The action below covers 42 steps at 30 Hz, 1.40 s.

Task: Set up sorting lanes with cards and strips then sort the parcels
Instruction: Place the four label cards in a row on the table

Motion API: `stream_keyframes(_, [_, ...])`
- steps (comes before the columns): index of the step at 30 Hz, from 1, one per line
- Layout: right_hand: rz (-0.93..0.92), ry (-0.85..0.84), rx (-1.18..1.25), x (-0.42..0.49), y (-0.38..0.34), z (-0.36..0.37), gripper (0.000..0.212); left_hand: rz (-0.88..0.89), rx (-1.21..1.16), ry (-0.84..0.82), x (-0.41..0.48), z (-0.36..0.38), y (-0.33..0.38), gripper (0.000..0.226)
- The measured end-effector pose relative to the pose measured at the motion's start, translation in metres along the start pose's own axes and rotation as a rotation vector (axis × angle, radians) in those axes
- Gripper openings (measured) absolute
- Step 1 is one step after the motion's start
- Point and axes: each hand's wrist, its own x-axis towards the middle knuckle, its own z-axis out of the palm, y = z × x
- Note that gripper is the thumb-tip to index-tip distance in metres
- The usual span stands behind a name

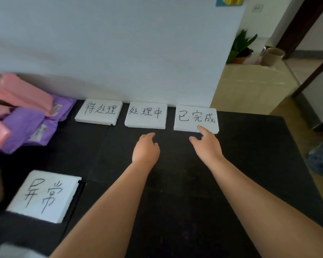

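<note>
Three white foam cards with handwritten characters lie in a row at the far edge of the black table [175, 183]: a left card [99, 111], a middle card [145, 115] and a right card [195, 117]. My right hand [206, 144] has a fingertip touching the near edge of the right card. My left hand [145, 148] hovers just below the middle card, fingers loosely curled, holding nothing. A fourth foam card [45, 195] lies at the near left. Pink parcels [22, 93] and purple parcels [26, 127] are piled at the far left.
A white board [119, 53] stands upright behind the row of cards. Another white foam piece [15, 251] shows at the bottom left corner. Beyond the table's right edge are a cardboard box [250, 86], a potted plant [241, 47] and a blue object [321, 157] on the floor.
</note>
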Motion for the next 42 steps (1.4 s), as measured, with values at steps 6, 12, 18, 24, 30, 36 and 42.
stream_keyframes(6, [-0.069,-0.104,0.039,-0.068,-0.035,0.060,0.059,-0.070,0.037,0.081,-0.049,-0.053,-0.083,0.046])
stream_keyframes(12, [-0.098,-0.194,-0.036,-0.133,-0.076,0.140,0.054,-0.215,0.079,0.098,-0.082,-0.118,-0.183,0.049])
stream_keyframes(18, [-0.098,-0.273,-0.102,-0.192,-0.107,0.220,0.053,-0.297,0.095,0.142,-0.099,-0.169,-0.274,0.051])
stream_keyframes(24, [-0.074,-0.364,-0.120,-0.239,-0.123,0.286,0.057,-0.321,0.108,0.115,-0.100,-0.199,-0.338,0.057])
stream_keyframes(30, [0.014,-0.410,-0.168,-0.263,-0.126,0.325,0.053,-0.338,0.139,-0.014,-0.096,-0.205,-0.376,0.065])
stream_keyframes(36, [0.034,-0.468,-0.216,-0.267,-0.128,0.337,0.056,-0.350,0.094,-0.123,-0.089,-0.202,-0.391,0.066])
stream_keyframes(42, [0.008,-0.477,-0.197,-0.268,-0.128,0.332,0.049,-0.360,0.030,-0.025,-0.092,-0.202,-0.384,0.058])
